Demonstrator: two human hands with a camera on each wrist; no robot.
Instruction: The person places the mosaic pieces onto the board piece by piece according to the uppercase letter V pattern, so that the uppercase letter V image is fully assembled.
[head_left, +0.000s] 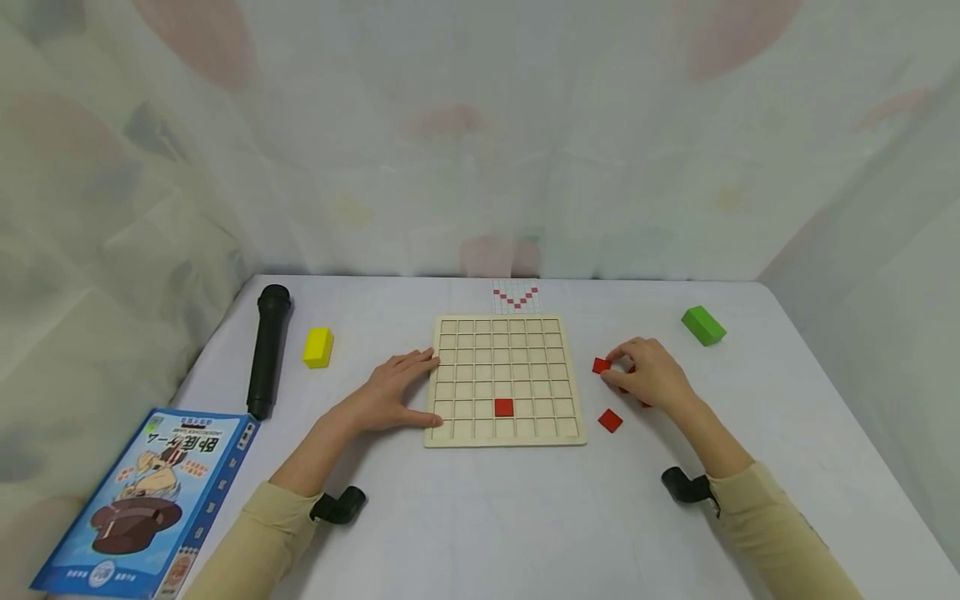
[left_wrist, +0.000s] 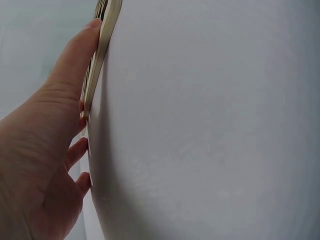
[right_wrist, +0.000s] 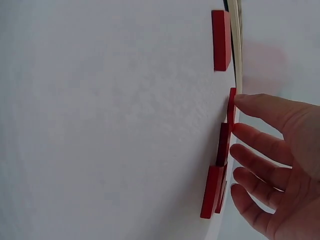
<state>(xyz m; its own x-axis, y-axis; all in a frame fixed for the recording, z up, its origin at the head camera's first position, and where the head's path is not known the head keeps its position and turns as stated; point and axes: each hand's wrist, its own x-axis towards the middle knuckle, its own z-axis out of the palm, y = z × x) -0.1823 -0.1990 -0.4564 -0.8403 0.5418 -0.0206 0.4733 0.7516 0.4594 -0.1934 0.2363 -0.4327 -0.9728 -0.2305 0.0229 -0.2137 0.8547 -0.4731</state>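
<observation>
Resting against the left side of a pale wooden grid board (head_left: 487,427), the left hand (head_left: 391,392) appears in the head view with its thumb and fingers spread wide, touching the edge without gripping it. One red square (head_left: 504,407) sits in the board's middle column, second row from the bottom. To the board's right, the right hand (head_left: 647,372) pinches a red tile (head_left: 601,366) between thumb and forefinger; how firmly, I cannot tell. Other red tiles (head_left: 611,421) lie on the white table (head_left: 480,517), some partly hidden under that hand. Just beyond the board, a small printed card (head_left: 517,297) shows red squares in a V on a grid. At the left, a blue box (head_left: 131,504) carries large dark characters across its top, smaller orange and white lettering, a brown cap picture, a round white emblem and more print down its side; the words are too blurred to read surely. A black microphone (head_left: 268,350) lies just beside its corner, near a yellow block (head_left: 318,347); a green block (head_left: 703,325) lies at the far right.

In the left wrist view, the thumb lies against the board's edge, with the other fingers loosely bent below.

In the right wrist view, thumb and forefinger meet the held tile's two ends; the remaining fingers curve loosely beside more red tiles, and another lies apart, near the board's edge.
</observation>
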